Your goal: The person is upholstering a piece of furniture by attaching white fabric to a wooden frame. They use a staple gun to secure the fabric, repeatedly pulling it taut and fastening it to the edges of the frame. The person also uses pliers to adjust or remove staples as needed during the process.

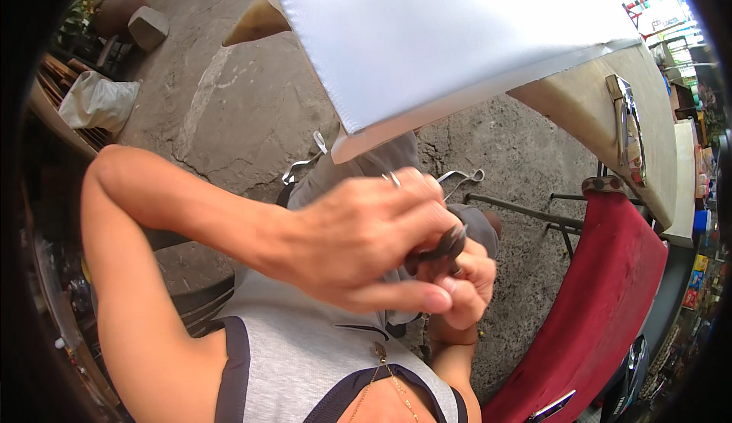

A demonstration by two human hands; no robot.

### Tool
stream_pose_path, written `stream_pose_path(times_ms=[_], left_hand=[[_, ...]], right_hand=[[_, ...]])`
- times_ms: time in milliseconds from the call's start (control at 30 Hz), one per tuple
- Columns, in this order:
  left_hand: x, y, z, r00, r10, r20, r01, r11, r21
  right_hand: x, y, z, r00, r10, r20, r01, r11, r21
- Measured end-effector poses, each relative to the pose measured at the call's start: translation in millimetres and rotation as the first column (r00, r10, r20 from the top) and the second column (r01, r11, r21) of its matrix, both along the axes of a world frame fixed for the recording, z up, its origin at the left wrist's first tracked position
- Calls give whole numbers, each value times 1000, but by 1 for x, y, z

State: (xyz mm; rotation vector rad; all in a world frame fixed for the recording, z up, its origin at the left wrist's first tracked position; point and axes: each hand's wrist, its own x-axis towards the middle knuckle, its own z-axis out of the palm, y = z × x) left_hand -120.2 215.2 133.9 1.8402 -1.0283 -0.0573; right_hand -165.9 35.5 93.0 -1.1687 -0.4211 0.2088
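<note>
My left hand point(366, 248), with a silver ring, is curled over my right hand point(470, 290) in front of my grey top. A dark, looped object point(450, 248) is between the fingers of both hands, partly hidden, and I cannot make out what it is. My right hand is closed around its lower part. Beyond the hands, my grey-clad leg point(374, 149) reaches under a white sheet point(442, 34) lying on a table, with a pale folded strip along its near edge. Thin white straps point(465, 177) show beside my legs.
At right are a red padded seat point(579, 301) with a phone on it, a beige table edge point(579, 110) bearing a metal tool point(625, 129), and shelves of small goods. At upper left stand a pot point(122, 8), a concrete block point(149, 27) and a white sack point(95, 99) on cracked concrete.
</note>
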Motion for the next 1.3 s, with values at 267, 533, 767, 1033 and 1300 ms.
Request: stream_pose_path(times_ms=[267,533,767,1033,1300], left_hand=[[116,71,42,804,147,576,-424,820,383],[226,88,12,842,403,358,-529,489,693],[220,86,14,823,455,340,-541,444,714],[221,86,12,810,457,368,-562,424,710],[219,83,13,799,486,354,-567,412,714]], right_hand=[[26,6,-25,989,-147,-11,126,884,-450],[38,27,-26,992,-128,-11,117,932,-343],[47,31,-16,996,-86,-10,75,920,-384],[49,39,-28,989,-122,79,142,930,-340],[45,45,-39,959,-181,219,253,895,-369]])
